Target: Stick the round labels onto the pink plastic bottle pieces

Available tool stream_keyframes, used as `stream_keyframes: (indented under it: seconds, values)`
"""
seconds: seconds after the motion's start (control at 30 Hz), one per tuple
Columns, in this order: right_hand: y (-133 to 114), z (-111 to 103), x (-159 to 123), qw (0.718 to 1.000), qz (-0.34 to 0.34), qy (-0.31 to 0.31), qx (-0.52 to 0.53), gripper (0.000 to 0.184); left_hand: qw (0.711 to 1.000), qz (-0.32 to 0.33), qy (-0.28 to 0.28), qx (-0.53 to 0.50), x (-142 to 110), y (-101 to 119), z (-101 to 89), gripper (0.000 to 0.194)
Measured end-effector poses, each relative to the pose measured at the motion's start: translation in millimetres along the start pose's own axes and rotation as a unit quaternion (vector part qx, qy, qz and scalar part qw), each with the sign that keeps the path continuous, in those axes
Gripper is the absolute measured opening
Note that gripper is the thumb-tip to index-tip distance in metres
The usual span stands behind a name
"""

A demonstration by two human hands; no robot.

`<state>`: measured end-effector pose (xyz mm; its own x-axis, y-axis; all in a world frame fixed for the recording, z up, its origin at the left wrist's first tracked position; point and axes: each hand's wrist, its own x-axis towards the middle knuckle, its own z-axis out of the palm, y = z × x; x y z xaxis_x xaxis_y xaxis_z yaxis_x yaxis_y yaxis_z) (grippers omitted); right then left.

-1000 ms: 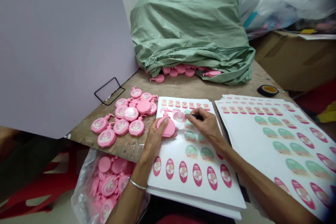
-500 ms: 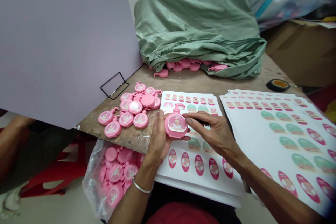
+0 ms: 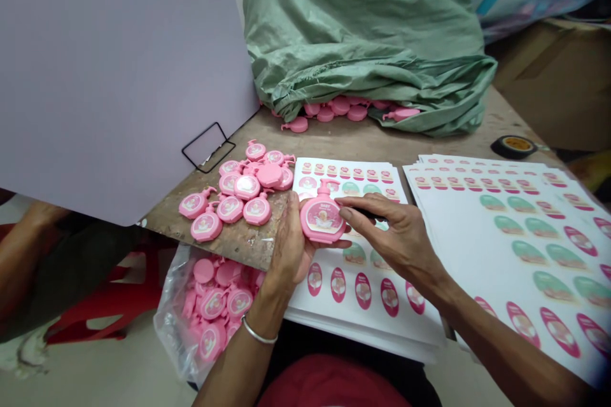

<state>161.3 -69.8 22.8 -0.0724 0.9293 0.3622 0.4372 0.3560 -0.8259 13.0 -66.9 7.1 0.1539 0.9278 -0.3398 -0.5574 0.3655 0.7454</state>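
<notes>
While the left hand (image 3: 291, 248) cradles a pink bottle-shaped plastic piece (image 3: 319, 219) over the sticker sheets (image 3: 363, 331) near the bench's (image 3: 238, 245) front edge, the half-curled right hand (image 3: 401, 245) touches its rim with fingertips (image 3: 344, 212).

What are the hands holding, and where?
The left hand holds a pink bottle-shaped piece under its round body; the right hand grips a dark object, mostly hidden.

Dark tool (image 3: 370, 213) under right hand (image 3: 396, 241) hidden; kind unclear.
</notes>
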Motion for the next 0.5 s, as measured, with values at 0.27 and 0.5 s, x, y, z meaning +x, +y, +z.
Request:
stream_keyframes:
  seconds: [0.27,0.5]
  values:
    - [0.4,-0.7,1.0,1.000,-0.011,0.001,-0.002,0.015,1.000,0.004,0.009,0.002,1.2,-0.6,-0.1,0.055]
    - [-3.3,-0.4,2.4,1.000,-0.026,0.010,-0.010,0.014,1.000,0.010,0.001,-0.006,-0.5,1.5,1.2,0.057]
